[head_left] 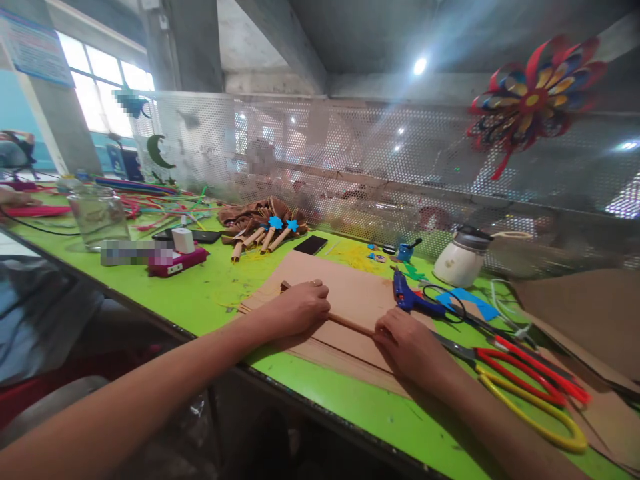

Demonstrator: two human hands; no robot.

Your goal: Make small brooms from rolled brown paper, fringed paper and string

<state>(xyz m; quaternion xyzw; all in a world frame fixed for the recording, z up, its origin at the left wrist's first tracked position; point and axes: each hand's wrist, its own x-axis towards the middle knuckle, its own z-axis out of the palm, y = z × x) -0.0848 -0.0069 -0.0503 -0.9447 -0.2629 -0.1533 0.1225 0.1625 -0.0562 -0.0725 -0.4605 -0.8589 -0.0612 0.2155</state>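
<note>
A narrow roll of brown paper (351, 325) stretches between my hands, above a stack of flat brown paper sheets (345, 280). My left hand (301, 308) is closed over the roll's left part, and the roll's darker end shows just beyond the knuckles. At the other end, the fingers of my right hand (407, 343) are bent and pinch the roll from above. Close to my right hand lies a blue glue gun (413, 298). Scissors with red handles (520, 373) and yellow-handled scissors (533, 410) lie beside my right forearm.
Finished-looking brown paper rolls with blue flowers (273, 230) are piled at the back. A black phone (311, 245), a white jug (461, 257), a magenta power strip (179, 262) and a glass jar (99, 217) stand about the green table (200, 303). A perforated metal screen (350, 153) closes the back.
</note>
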